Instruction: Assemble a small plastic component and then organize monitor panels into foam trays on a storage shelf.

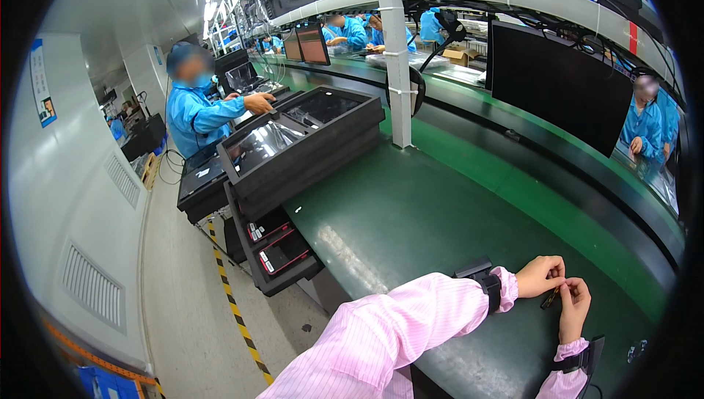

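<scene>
Small dark piece (548,299) lies just below the touching fingertips of left hand (540,277) and right hand (576,308), long axis slanting down-left; whether either pinches it, cannot tell.

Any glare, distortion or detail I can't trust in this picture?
Head view: fisheye bends edges, blackens corners; glare on the clear film; ceiling lights blown white; pale patch on the table, sheen or wear unclear; dark piece beside the right grip too small to identify.

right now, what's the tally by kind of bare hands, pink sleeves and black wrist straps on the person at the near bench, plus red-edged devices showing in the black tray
bare hands: 2
pink sleeves: 2
black wrist straps: 2
red-edged devices: 2
total: 8
</scene>
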`<move>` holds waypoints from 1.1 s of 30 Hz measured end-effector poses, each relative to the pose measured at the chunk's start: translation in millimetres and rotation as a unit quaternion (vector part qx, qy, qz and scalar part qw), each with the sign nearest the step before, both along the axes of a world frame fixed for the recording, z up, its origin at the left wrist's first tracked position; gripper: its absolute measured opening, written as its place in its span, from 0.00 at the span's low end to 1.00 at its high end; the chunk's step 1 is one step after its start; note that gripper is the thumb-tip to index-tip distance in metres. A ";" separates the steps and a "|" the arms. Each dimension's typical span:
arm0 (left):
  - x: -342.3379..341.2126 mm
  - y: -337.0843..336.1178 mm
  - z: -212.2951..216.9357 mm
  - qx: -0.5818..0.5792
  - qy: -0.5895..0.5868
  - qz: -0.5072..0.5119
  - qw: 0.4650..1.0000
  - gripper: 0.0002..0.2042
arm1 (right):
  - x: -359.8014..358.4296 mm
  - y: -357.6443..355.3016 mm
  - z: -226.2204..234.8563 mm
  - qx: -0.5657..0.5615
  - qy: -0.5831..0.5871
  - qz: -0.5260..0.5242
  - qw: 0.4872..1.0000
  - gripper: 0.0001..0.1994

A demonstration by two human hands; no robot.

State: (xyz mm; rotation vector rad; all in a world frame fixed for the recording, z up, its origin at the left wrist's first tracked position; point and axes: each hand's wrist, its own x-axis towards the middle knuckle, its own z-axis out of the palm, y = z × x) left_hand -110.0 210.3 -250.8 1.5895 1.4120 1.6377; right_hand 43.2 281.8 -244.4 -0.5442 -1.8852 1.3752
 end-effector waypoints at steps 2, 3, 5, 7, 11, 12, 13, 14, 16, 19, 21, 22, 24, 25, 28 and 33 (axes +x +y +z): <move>0.5 0.0 0.8 0.001 0.000 0.002 1.000 0.06 | 0.0 -0.1 1.2 0.002 -0.001 -0.001 1.000 0.02; 1.8 1.5 1.0 0.002 0.002 0.001 1.000 0.06 | 1.7 2.1 -0.5 0.001 -0.003 -0.004 1.000 0.02; 3.3 2.0 2.1 -0.008 -0.008 -0.004 1.000 0.06 | 4.3 7.2 -4.7 0.002 -0.011 -0.002 1.000 0.02; 2.7 1.4 2.8 -0.019 -0.018 -0.006 1.000 0.06 | 2.2 5.7 -5.5 0.000 -0.009 -0.004 1.000 0.02; 0.9 -1.9 3.3 -0.012 -0.030 -0.012 0.999 0.07 | -0.1 1.4 -2.1 -0.007 0.001 -0.006 1.000 0.03; 1.5 -1.4 3.9 -0.014 -0.041 -0.022 0.999 0.07 | 0.6 1.7 -2.2 -0.007 0.000 -0.006 1.000 0.03; 1.6 -0.9 4.0 -0.016 -0.052 -0.031 0.998 0.07 | 1.7 2.5 -2.4 0.001 -0.003 -0.008 1.000 0.03; 1.5 0.2 2.4 -0.015 -0.052 -0.030 0.998 0.07 | 2.2 2.6 -2.7 0.009 -0.006 -0.009 1.000 0.03; 2.2 2.6 0.4 -0.014 -0.049 -0.029 0.998 0.07 | 1.8 2.9 -2.6 0.003 -0.007 -0.008 1.000 0.03; 4.0 -0.4 4.3 -0.021 -0.049 -0.023 0.998 0.07 | 3.6 6.7 -7.2 -0.008 0.002 -0.014 1.000 0.04; 4.9 2.8 2.4 -0.001 -0.036 -0.027 0.999 0.06 | 5.2 10.1 -10.0 -0.013 0.011 -0.020 1.000 0.05; 4.8 3.3 1.7 0.018 -0.022 -0.033 0.999 0.06 | 5.4 10.9 -10.3 -0.006 0.010 -0.020 1.000 0.06; 4.2 2.0 1.5 0.024 -0.024 -0.022 0.999 0.06 | 4.8 11.2 -10.6 0.002 0.007 -0.016 1.000 0.06; 3.2 1.2 1.3 0.029 -0.025 -0.012 0.999 0.05 | 4.0 11.2 -10.7 0.002 -0.004 -0.015 1.000 0.07; 0.6 0.1 -1.9 0.016 -0.018 -0.005 1.000 0.05 | 2.9 10.2 -9.1 0.008 -0.023 -0.010 1.000 0.07; 3.8 6.0 -2.8 0.038 -0.026 0.020 0.999 0.06 | 0.2 2.8 -3.1 -0.009 -0.010 0.003 1.000 0.06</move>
